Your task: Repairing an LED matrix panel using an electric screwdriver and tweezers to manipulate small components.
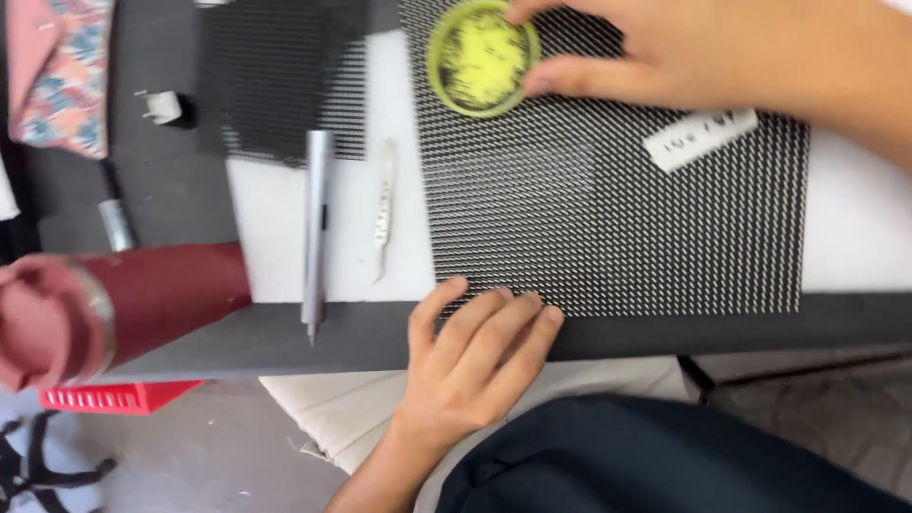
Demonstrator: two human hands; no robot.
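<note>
My right hand (722, 52) reaches in from the upper right and grips a small round yellow-green dish (482, 59) by its rim, thumb and fingers on its right side. The dish rests on a black-and-white woven mat (589, 209). My left hand (475, 356) lies at the near edge of the table, fingers together and resting on the mat's front edge, holding nothing.
A silver pen-shaped screwdriver (315, 233) and metal tweezers (384, 209) lie on a white sheet (275, 228) left of the mat. A dark red bottle (114, 309) lies at the left edge. A white label (701, 139), a second dark mesh piece (285, 76), a white plug (163, 106) and a red basket (119, 396) are around.
</note>
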